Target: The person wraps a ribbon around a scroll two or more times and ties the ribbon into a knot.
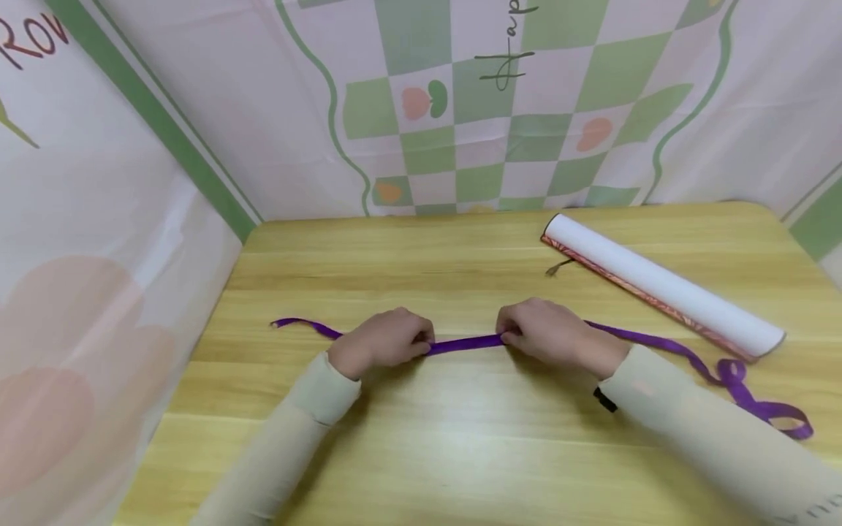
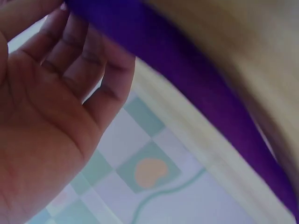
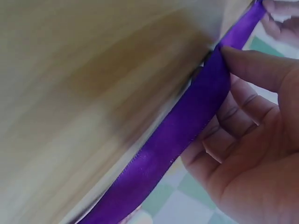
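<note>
a wooden table (image 1: 454, 456) bears ribbon (image 1: 465, 344) before checked cloth (image 1: 483, 95).

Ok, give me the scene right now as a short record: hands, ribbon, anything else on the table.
left hand: pinches the purple ribbon
right hand: pinches the purple ribbon farther right
span between hands: straight
left ribbon end: extends a little past the left hand
right ribbon length: trails past the right hand into loops
other item: white rolled sheet with a red patterned edge, lying diagonally at far right
surface: wooden table
</note>
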`<state>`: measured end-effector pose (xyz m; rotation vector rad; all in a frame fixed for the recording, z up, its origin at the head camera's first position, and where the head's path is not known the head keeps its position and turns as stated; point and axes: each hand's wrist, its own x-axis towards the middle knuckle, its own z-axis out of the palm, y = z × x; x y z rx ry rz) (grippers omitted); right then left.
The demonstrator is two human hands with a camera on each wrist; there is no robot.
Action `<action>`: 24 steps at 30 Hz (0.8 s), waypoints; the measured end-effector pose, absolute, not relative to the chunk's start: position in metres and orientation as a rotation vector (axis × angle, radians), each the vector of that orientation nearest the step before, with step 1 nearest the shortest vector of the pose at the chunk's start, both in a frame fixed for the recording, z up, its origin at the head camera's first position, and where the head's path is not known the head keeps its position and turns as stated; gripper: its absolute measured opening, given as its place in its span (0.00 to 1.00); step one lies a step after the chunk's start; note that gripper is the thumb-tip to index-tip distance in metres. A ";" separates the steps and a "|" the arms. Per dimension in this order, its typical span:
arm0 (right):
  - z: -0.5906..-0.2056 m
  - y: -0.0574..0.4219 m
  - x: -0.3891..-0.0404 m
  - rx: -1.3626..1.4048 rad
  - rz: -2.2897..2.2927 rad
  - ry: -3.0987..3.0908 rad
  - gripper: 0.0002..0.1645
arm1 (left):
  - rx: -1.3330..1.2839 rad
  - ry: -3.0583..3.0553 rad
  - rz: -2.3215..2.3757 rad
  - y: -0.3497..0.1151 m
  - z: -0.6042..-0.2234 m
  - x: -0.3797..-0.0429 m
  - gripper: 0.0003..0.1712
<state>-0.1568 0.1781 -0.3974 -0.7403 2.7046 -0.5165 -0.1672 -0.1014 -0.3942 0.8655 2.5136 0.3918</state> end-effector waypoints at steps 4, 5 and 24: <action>-0.395 0.194 -0.159 -0.679 -0.522 2.715 0.05 | 0.824 2.464 0.438 -0.124 -0.391 -0.174 0.06; -0.395 0.197 -0.159 -0.666 -0.522 2.722 0.04 | 0.815 2.459 0.451 -0.131 -0.391 -0.175 0.06; -0.392 0.235 -0.162 -0.453 -0.419 2.719 0.13 | 0.542 2.523 0.566 -0.232 -0.386 -0.179 0.07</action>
